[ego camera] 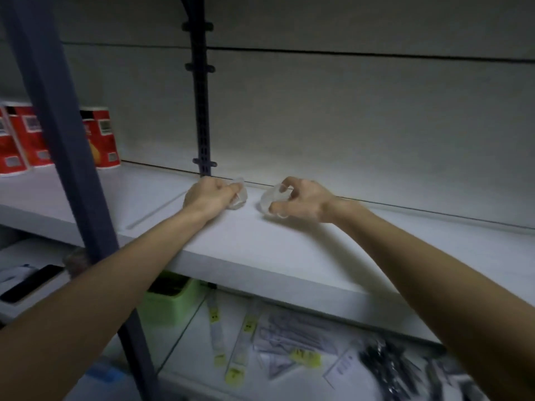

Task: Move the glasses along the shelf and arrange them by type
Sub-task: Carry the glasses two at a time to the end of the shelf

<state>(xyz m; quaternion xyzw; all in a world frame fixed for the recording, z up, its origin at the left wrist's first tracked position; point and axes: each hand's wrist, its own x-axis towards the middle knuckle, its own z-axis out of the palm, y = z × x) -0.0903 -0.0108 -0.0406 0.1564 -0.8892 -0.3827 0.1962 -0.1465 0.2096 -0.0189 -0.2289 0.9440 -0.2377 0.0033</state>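
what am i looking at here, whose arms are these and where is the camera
There is no machine here. The one picture comes from a wide-angle camera worn on a person's head, looking forward and down, so the two bare arms reaching in from the bottom are that person's own.

They reach onto a white shelf in a dim rack. The left hand grips a small clear glass, and the right hand pinches another clear glass. Both glasses are blurred, so I cannot tell their type or whether they stand on the shelf.

Further left on the same shelf stand red boxes, partly behind a dark post. The shelf below holds a green tub, packets with yellow labels and other small goods too blurred to name.
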